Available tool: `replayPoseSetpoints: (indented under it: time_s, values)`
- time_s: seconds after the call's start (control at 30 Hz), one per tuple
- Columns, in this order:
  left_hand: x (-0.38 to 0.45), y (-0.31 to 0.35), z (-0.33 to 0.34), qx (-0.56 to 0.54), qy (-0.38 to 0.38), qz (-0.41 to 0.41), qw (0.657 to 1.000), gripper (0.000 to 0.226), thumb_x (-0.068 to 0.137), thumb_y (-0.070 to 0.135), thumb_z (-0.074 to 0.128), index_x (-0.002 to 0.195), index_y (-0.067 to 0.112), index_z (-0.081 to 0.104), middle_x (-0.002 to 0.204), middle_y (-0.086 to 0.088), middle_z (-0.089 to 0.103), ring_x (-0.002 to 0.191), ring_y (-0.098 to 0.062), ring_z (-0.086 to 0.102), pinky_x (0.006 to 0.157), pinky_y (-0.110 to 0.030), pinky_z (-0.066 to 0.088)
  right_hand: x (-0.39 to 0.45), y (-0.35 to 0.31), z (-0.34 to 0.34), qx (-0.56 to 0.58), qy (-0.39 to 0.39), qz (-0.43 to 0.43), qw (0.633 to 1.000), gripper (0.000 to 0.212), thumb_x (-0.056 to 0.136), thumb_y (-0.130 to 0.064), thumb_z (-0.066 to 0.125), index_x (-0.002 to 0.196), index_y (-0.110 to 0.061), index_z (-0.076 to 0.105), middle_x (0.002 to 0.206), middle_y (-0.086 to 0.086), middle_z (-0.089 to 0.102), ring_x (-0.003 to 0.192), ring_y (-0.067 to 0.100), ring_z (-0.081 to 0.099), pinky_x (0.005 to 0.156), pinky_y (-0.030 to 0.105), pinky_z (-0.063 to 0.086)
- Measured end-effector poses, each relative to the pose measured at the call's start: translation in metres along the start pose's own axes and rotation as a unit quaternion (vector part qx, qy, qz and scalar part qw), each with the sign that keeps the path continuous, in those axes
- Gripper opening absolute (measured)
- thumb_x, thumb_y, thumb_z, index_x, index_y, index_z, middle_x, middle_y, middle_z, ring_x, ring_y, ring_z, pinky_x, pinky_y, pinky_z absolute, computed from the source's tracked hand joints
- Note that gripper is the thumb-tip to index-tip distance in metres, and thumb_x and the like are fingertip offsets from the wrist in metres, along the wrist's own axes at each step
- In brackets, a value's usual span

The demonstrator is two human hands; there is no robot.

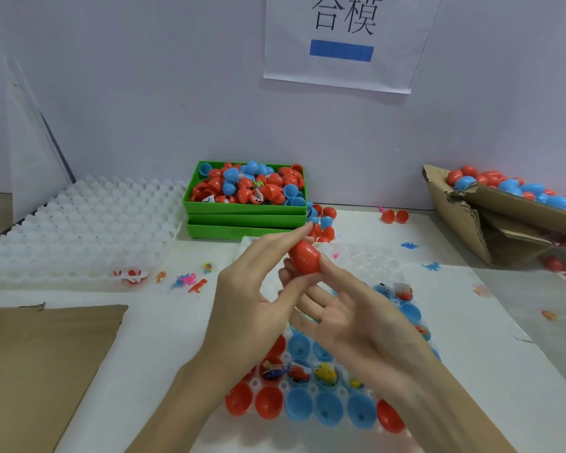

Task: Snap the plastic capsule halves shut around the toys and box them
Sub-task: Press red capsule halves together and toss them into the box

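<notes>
Left hand [252, 289]: fingers mostly straight, thumb and fingertips pressing the red capsule [304, 257].
Red capsule: closed, held above the white tray [370, 259].
Right hand [350, 308]: thumb and fingers pinching the capsule.
Cardboard box [490, 220]: far right, holding closed capsules.
</notes>
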State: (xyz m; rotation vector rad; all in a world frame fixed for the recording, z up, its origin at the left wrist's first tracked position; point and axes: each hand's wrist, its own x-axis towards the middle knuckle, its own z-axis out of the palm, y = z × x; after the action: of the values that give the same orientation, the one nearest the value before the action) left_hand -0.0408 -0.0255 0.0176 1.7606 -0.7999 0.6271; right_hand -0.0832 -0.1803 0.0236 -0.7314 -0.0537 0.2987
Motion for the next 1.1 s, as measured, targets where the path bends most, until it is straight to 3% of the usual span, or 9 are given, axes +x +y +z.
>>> replayPoseSetpoints:
  time_s: [0.13,0.37,0.7,0.9,1.0,1.1]
  values:
    - [0.002,0.005,-0.003,-0.03,-0.018,0.014,0.999,0.051,0.09,0.024,0.075,0.138,0.013,0.066,0.132,0.01,0.069,0.129,-0.011,0.062,0.107,-0.024,0.049,0.0,-0.003,0.005,0.049,-0.041,0.006,0.998,0.04,0.105,-0.023,0.063,0.138,-0.001,0.061,0.147,0.021,0.057,0.139,0.03,0.055,0.111,0.045,0.048]
    - [0.0,0.012,-0.004,-0.031,-0.016,0.026,0.999,0.04,0.089,0.022,0.078,0.127,0.012,0.072,0.122,0.002,0.07,0.12,-0.018,0.065,0.101,-0.023,0.052,0.001,0.004,0.002,0.083,-0.059,0.007,0.995,0.045,0.09,-0.029,0.079,0.119,0.005,0.072,0.109,0.016,0.071,0.107,0.023,0.071,0.099,0.036,0.055]
    - [-0.002,0.012,-0.001,-0.015,0.001,0.04,0.999,0.037,0.09,0.019,0.077,0.125,0.006,0.073,0.12,-0.001,0.071,0.118,-0.017,0.067,0.099,-0.025,0.055,0.0,0.01,0.007,0.099,-0.038,-0.038,0.994,0.051,0.079,-0.023,0.089,0.115,0.008,0.073,0.11,0.02,0.07,0.096,0.027,0.072,0.085,0.034,0.061]
    - [0.0,0.008,0.002,-0.019,-0.032,-0.008,0.999,0.043,0.094,0.025,0.072,0.136,0.014,0.068,0.133,0.007,0.069,0.13,-0.012,0.062,0.109,-0.033,0.05,0.001,0.011,0.003,0.03,-0.001,-0.069,0.997,0.043,0.093,-0.036,0.074,0.118,-0.001,0.076,0.119,0.012,0.073,0.113,0.02,0.07,0.099,0.033,0.056]
    - [0.0,0.007,0.002,-0.081,-0.081,-0.063,0.991,0.046,0.102,0.028,0.063,0.147,0.022,0.058,0.145,0.016,0.062,0.141,-0.009,0.051,0.115,-0.026,0.042,0.001,0.007,0.004,-0.037,0.011,-0.101,0.994,0.04,0.098,-0.037,0.066,0.123,-0.006,0.074,0.135,0.01,0.068,0.129,0.02,0.064,0.101,0.029,0.054]
    - [0.002,0.006,0.001,-0.144,-0.116,-0.089,0.979,0.046,0.105,0.025,0.054,0.151,0.026,0.052,0.152,0.017,0.055,0.146,-0.011,0.046,0.113,-0.026,0.043,0.001,0.002,0.006,-0.137,0.033,-0.165,0.976,0.038,0.095,-0.038,0.069,0.123,-0.013,0.075,0.134,0.01,0.07,0.129,0.022,0.064,0.1,0.025,0.053]
